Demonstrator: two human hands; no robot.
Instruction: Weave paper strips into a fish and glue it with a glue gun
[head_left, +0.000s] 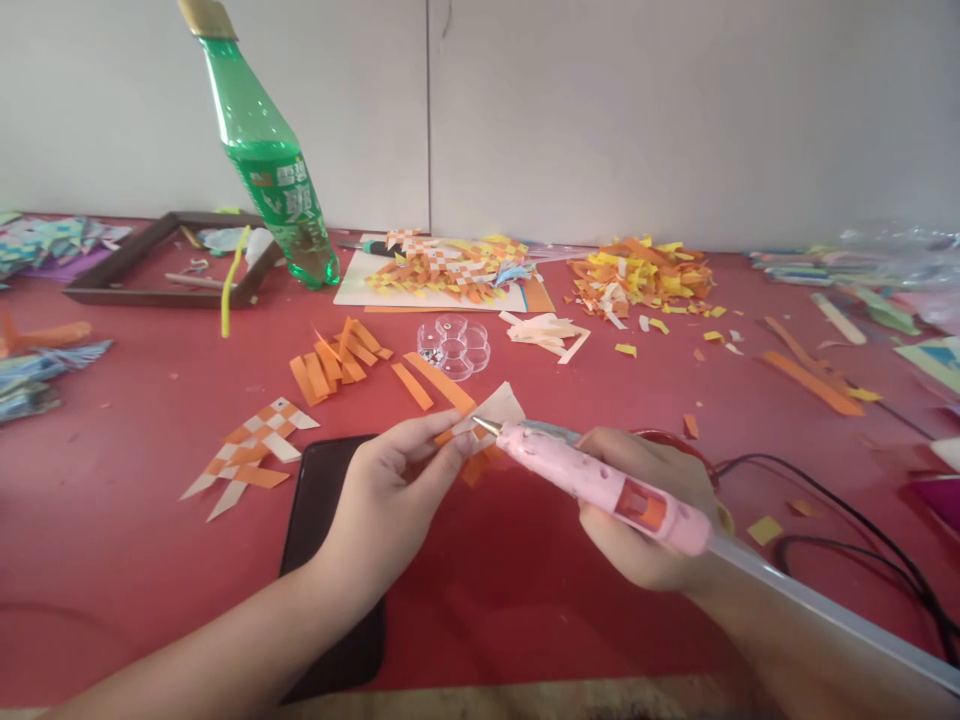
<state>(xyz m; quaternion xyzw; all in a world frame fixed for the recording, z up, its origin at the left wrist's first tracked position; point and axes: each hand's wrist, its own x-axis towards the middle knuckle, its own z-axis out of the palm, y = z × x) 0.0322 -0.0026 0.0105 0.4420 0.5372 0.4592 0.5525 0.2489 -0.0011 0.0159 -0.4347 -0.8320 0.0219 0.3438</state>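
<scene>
- This is a paper-craft work area, closer to a hobby bench than a factory line: one red worktop (pixel 525 580) set against a plain pale wall (pixel 675 120).
- Cut orange strips (pixel 337 365) fan out near the worktop's middle, and a woven orange-and-white piece (pixel 251 450) lies towards the left edge.
- Finished woven pieces (pixel 450 268) are stacked on a white sheet at the back edge, just beside a heap of orange and yellow offcuts (pixel 641 275).
- The tools are craft tools:
  - a pink glue gun (pixel 592 480) near the front edge
  - a clear flower-shaped bead box (pixel 454 347) in the middle
  - a wooden frame (pixel 150 297) at the back left
- A green drinks bottle (pixel 274 170) stands among the work.
</scene>
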